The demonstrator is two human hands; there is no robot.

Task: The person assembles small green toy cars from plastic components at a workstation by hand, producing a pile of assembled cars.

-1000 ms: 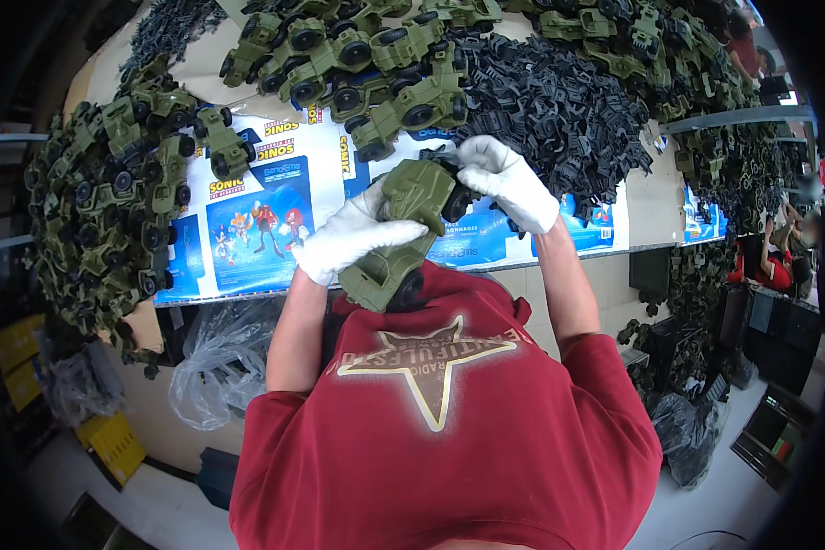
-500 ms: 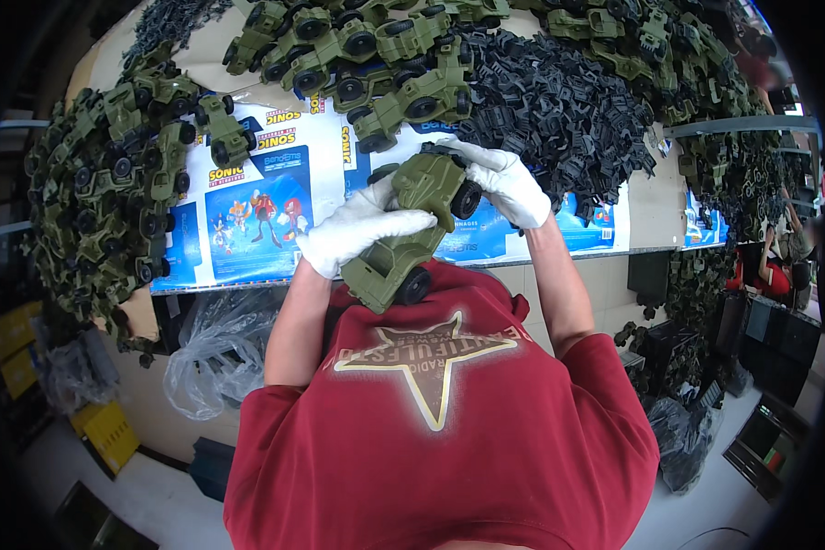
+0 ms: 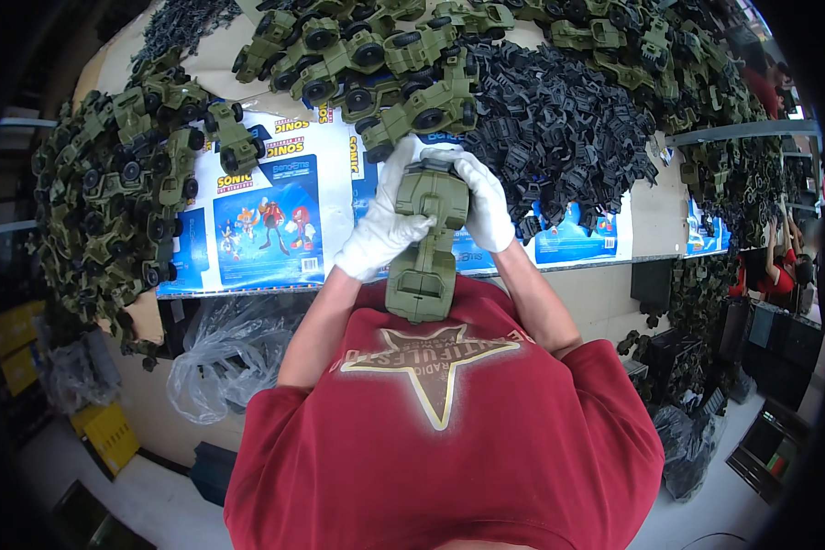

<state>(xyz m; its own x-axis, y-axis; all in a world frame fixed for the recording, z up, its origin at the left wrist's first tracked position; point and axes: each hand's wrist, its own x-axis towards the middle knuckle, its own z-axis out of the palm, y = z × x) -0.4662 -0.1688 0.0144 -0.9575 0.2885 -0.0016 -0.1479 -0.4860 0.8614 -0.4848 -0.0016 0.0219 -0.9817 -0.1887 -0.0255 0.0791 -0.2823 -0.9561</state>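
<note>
Between my two white-gloved hands is an olive-green toy truck point(image 3: 423, 275), held at the table's near edge with its open bed toward my chest. My left hand point(image 3: 382, 223) grips its left side, the thumb lying across the middle of the body. At the far end, my right hand point(image 3: 482, 197) wraps the right side and the front, fingers curled over a dark part there. The gloves hide most of that dark part and the wheels. Just beyond my right hand lies a large heap of small black plastic parts point(image 3: 559, 119).
More green toy trucks pile up at the left point(image 3: 119, 174) and along the back point(image 3: 367, 55). Blue-and-white printed sheets point(image 3: 266, 225) cover the tabletop. Clear plastic bags point(image 3: 225, 357) hang below the edge at left. Another person in red point(image 3: 779, 275) is at far right.
The toy truck has turned from a slant to nearly straight, bed toward me. My left hand has slid forward along its side, and my right hand has come down closer around the front.
</note>
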